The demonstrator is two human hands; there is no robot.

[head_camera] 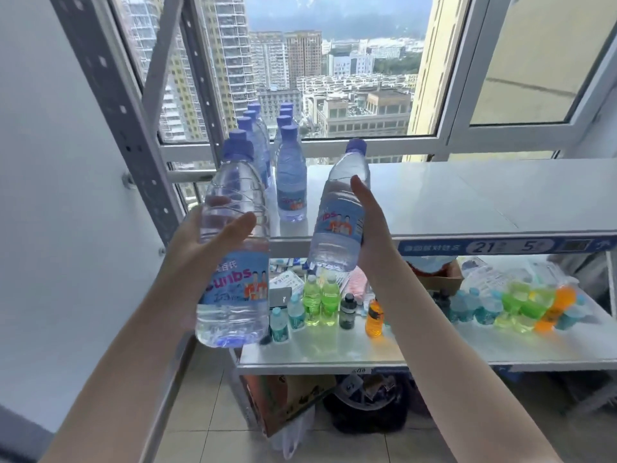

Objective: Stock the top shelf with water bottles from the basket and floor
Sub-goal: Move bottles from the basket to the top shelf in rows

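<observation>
Left hand point(203, 242) grips one water bottle point(233, 262); right hand point(370, 225) clasps a second bottle point(340, 215).

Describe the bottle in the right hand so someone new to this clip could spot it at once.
Start at the white top shelf in front of the window. Just off its front edge, right of the two rows of standing bottles, the right hand grips one water bottle. Unlike the rows, it is airborne and tilted, cap leaning right.

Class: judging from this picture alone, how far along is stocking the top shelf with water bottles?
Done: two rows of bottles stand at the top shelf's left end. In hand: the left hand and right hand each hold one bottle. Left: most of the shelf is bare; basket and floor stock are unseen.
</observation>
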